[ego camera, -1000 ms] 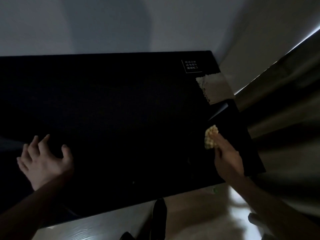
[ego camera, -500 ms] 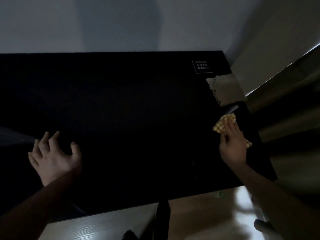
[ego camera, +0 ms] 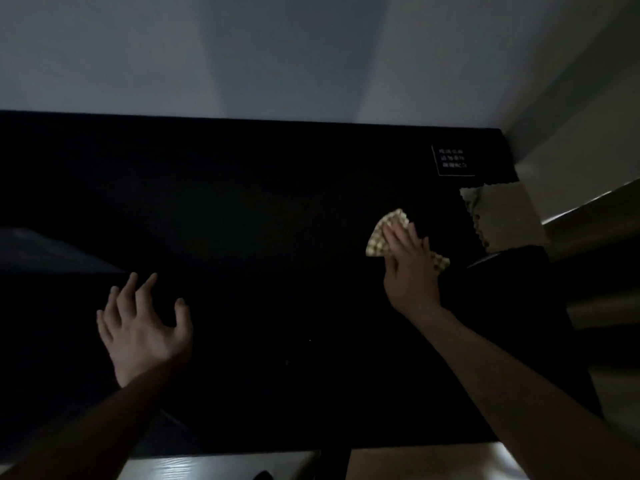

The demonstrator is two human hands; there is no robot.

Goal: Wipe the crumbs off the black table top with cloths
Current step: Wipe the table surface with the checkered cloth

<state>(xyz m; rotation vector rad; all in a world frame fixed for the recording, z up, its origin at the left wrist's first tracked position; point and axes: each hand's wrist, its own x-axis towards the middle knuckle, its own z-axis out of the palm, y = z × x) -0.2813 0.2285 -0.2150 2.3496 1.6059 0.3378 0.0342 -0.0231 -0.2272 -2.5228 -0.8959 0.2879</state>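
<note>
The checked yellow cloth (ego camera: 381, 233) is pinned flat to the black surface (ego camera: 259, 209) under the right hand (ego camera: 410, 271), whose fingers are laid out straight over it, pressing rather than gripping; its corners show past the fingertips on the far side and beside the thumb edge nearer the pale cloth. That pale cloth (ego camera: 502, 216) lies just beyond the checked cloth, toward the surface's right rim and partly over it, with a small printed label (ego camera: 453, 160) behind it near the far corner. The left hand (ego camera: 145, 327) is held wide, fingers spread and empty, well apart from the checked cloth, on the side away from the pale cloth; whether it touches the surface cannot be told. The coming move is judged to turn on this: the unwiped expanse stretches from the checked cloth toward the left hand, along the long axis of the surface, so a sweep would run that way. A couple of faint specks (ego camera: 310, 340), possibly crumbs, are seen nearer the person than the checked cloth, between the two forearms. The right hand is plainly the nearer to both cloths.
</note>
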